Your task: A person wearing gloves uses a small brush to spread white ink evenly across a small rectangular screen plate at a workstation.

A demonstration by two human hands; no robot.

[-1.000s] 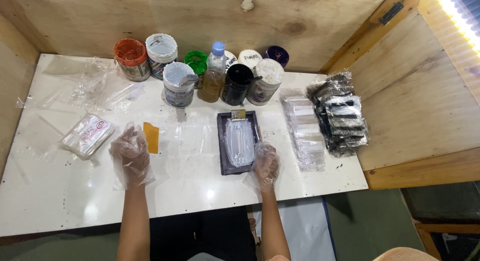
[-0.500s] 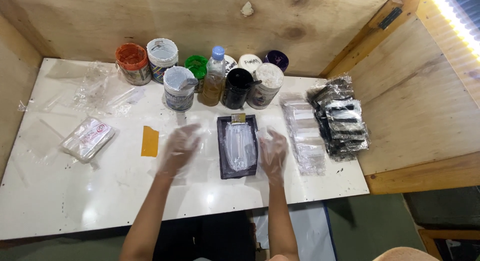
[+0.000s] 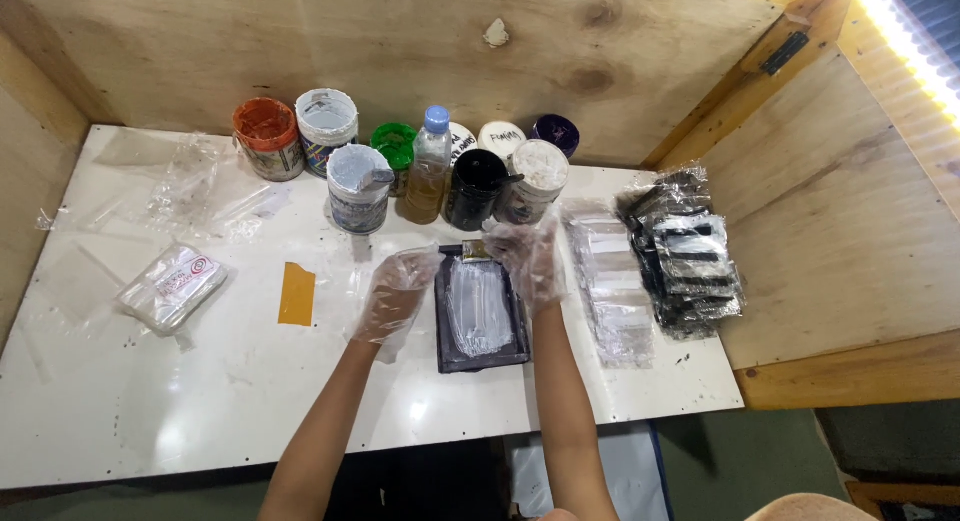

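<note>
A dark rectangular tray [image 3: 450, 353] lies flat on the white table [image 3: 200, 401], with a whitish smear under clear film in its middle and a small brass clip [image 3: 472, 249] at its far end. My left hand [image 3: 393, 299], in a clear plastic glove, rests with fingers spread against the tray's left edge. My right hand [image 3: 530, 263], also gloved, lies over the tray's far right corner with its fingertips next to the clip. The wrinkled glove hides whether those fingers grip anything.
Paint jars stand along the back: orange [image 3: 265, 136], white [image 3: 325, 116], grey [image 3: 358, 186], black [image 3: 472, 186], plus a blue-capped bottle [image 3: 430, 166]. An orange card [image 3: 297, 293] and a wrapped packet [image 3: 172, 286] lie left. Clear bags [image 3: 610, 281] and black packets [image 3: 685, 261] lie right.
My left hand moved right, from beside the orange card to the tray's left edge. My right hand slid from the tray's near right corner up to its far right corner.
</note>
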